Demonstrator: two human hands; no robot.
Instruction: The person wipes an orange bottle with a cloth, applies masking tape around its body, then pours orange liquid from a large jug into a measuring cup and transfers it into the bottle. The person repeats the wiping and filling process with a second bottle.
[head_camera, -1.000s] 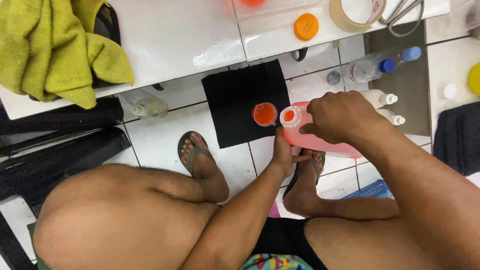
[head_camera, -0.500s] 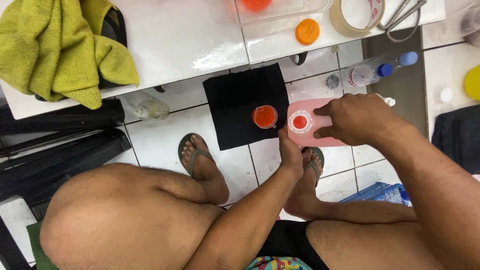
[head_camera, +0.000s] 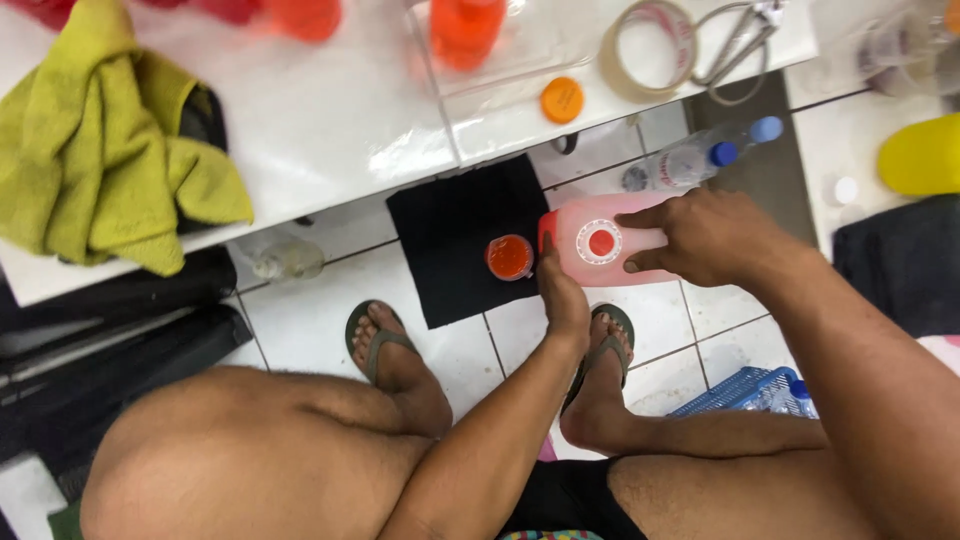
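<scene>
Right hand (head_camera: 715, 238): fingers wrapped round the pink jug (head_camera: 600, 240), still.
Left hand (head_camera: 562, 290): now pressed against the jug's near-left side, grip probably loose.
Jug: now more upright beside the small orange bottle (head_camera: 510, 257).

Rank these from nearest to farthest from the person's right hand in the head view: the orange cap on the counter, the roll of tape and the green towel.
Measured from the right hand:
1. Roll of tape, on the counter just above the hand.
2. Orange cap, on the counter, up and to the left; nearly as close as the tape.
3. Green towel, far left on the counter.
</scene>
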